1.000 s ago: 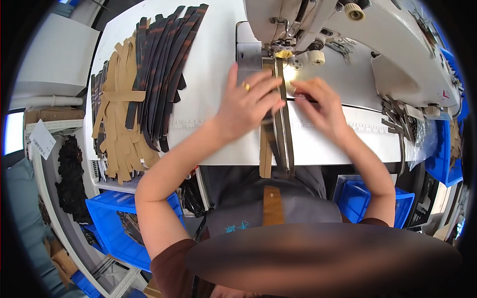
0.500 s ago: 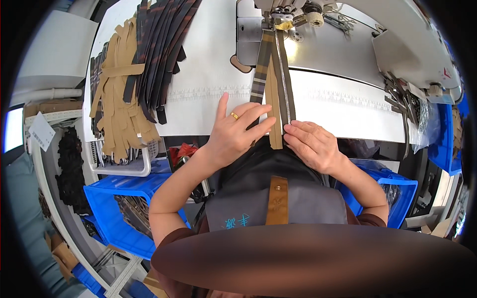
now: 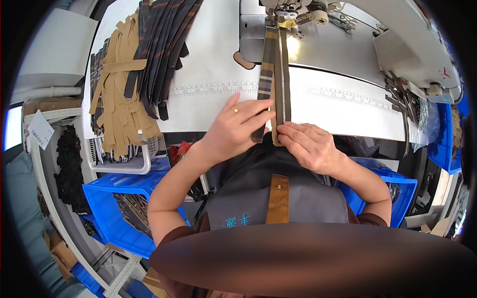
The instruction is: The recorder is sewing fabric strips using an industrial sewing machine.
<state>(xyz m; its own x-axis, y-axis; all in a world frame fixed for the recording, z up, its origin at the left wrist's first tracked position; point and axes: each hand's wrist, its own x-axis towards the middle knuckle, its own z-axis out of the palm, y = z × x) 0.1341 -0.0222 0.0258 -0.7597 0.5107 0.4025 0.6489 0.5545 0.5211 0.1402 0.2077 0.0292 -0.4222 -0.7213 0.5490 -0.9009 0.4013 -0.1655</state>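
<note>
Brown-and-tan striped fabric, joined to a metal zipper, made up the long strip [image 3: 274, 74] that ran from under the needle of the sewing machine [image 3: 298, 15] straight back across the white table [image 3: 213, 64] to its near edge; the strip's near end hung just over that edge, between the two hands; the left hand [image 3: 237, 130] lay flat on the table edge with its fingers [image 3: 258, 107] stretched out and close together, pressing sideways onto the striped side of the strip, a gold ring on one finger; the right hand [image 3: 309, 145] sat just beside it, its fingertips [image 3: 284, 130] drawn together and pinched on the zipper side at the strip's end; the two hands nearly met across the strip; a printed ruler [image 3: 213, 89] ran along the table's front under the strip; to the left on the table lay a pile of dark strips [image 3: 164, 44] overlapping a pile of tan cut pieces [image 3: 117, 94], well apart from the hands; a small brown leather tab [image 3: 242, 60] rested near the machine's base; below the table edge stood a blue crate [image 3: 119, 198] at the left and another blue bin [image 3: 392, 188] at the right; a grey apron [image 3: 278, 198] with a tan strap covered the person's front.
</note>
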